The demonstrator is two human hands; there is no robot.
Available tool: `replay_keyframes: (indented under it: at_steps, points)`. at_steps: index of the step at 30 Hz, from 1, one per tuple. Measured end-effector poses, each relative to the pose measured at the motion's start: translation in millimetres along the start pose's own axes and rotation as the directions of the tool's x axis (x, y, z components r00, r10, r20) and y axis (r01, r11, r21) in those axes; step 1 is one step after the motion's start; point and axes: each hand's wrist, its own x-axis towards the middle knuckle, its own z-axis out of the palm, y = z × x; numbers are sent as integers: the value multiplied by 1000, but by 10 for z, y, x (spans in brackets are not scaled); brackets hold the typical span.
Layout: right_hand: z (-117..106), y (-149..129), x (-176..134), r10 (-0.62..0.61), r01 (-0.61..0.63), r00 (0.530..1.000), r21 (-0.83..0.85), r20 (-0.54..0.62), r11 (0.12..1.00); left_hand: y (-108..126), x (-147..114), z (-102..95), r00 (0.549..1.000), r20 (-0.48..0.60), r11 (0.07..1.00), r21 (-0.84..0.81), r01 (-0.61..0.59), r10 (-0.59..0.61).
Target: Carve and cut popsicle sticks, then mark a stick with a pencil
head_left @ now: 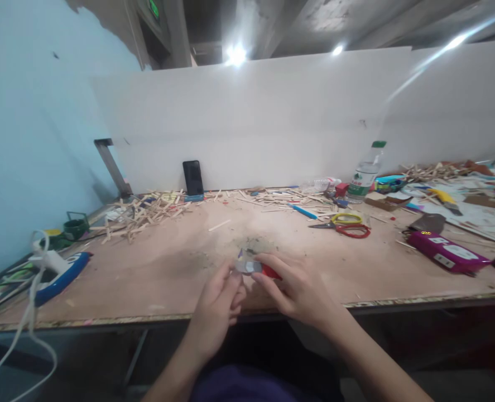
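Near the front edge of the table, my left hand (220,304) and my right hand (299,285) meet over a small, partly see-through grey piece (249,267). Its left end is pinched between my left thumb and forefinger. My right thumb and fingers close on its other end. Something red (271,272) shows under my right fingers; whether it belongs to the same piece I cannot tell. A tiny purplish tip (241,253) sticks up at the grey piece's far side. Blur hides its exact kind. Behind it, a dark smudge (255,244) marks the tabletop.
Scissors (343,225) with yellow and red handles lie to the right, near a blue pen (302,211). Wooden sticks (142,215) are heaped along the back. A phone (193,177), a bottle (365,174), a purple box (446,251) and a blue-white power strip (63,278) surround the work area.
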Motion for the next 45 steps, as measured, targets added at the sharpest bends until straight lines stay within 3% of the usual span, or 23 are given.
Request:
replay_keyframes:
  at_steps: [7,26,33,39,45]
  points:
    - [36,19,2,-12,12,1000,-35,-18,999,30,8,-54,1000,16,999,32,21,-22]
    - [82,15,0,28,-39,997,-140,-78,989,15,79,-49,997,-72,991,136,-4,14]
    - [119,69,-11,115,-122,990,-97,-77,988,33,49,12,995,-86,984,175,-26,42]
    - [38,332,21,337,-351,913,-21,-232,936,1,2,25,997,-75,984,176,-11,25]
    - [45,222,19,266,-258,946,65,-188,964,11,29,-20,999,-41,993,115,-2,7]
